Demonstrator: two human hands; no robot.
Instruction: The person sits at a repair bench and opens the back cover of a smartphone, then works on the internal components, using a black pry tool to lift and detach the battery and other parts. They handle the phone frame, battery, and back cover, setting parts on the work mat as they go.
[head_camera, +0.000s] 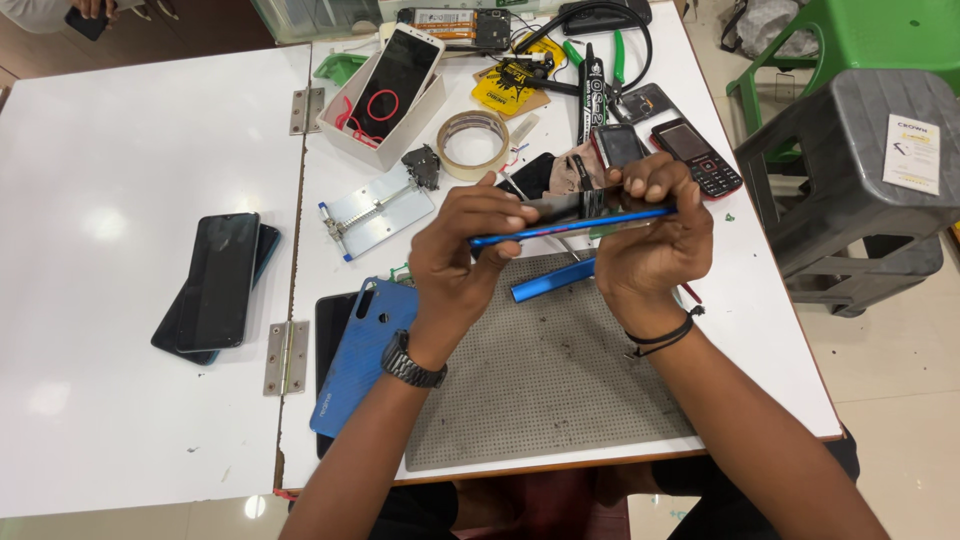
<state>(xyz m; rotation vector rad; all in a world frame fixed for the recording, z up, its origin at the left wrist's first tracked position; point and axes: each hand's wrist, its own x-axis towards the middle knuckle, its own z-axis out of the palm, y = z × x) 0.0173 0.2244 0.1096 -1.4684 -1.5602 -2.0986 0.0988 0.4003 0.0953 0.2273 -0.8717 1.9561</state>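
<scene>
A blue smartphone (575, 218) is held edge-on above the grey work mat (545, 380). My left hand (460, 255) grips its left end, thumb and fingers pinching the edge. My right hand (655, 235) clasps the right end from above. A blue back cover (362, 345) lies on the table under my left wrist, partly over a dark phone (332, 315). A blue bar-shaped tool (550, 280) rests on the mat just below the held phone.
Two stacked dark phones (215, 285) lie on the left table. A metal phone clamp (375, 212), tape roll (473, 145), white box with a phone (385, 95), keypad phone (697, 155) and tools crowd the far side. A grey stool (855, 180) stands right.
</scene>
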